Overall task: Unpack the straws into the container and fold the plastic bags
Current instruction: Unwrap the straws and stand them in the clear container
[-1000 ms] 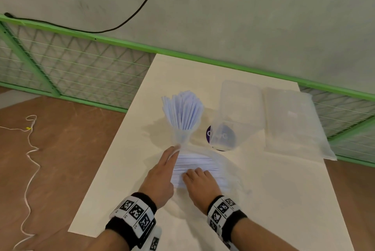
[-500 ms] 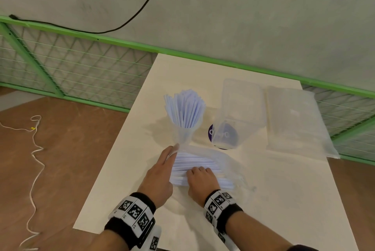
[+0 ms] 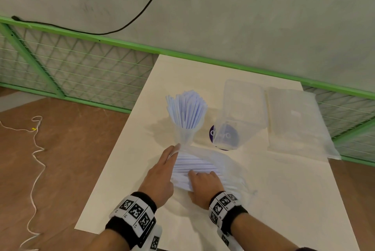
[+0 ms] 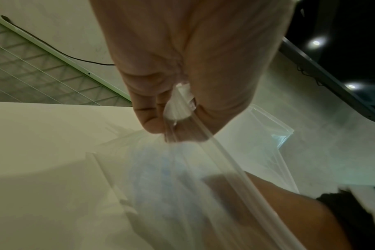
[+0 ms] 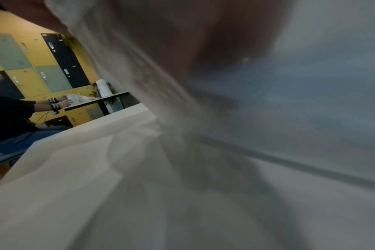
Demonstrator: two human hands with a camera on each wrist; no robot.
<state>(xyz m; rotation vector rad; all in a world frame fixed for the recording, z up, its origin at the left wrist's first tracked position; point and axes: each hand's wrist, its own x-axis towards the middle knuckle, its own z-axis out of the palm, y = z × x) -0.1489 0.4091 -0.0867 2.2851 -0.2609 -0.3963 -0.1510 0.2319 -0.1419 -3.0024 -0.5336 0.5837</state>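
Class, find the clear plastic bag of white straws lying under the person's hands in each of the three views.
Head: clear plastic bag of white straws lies low centre, under both hands.
Left wrist: bag fills the lower centre; left hand pinches its edge.
Right wrist: blurred plastic fills most of the frame, probably the bag.
Shared landmark: cream tabletop.

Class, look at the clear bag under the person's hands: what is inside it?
The bag holds a bundle of pale straws lying flat. The right hand covers their near part, so how many there are cannot be told.
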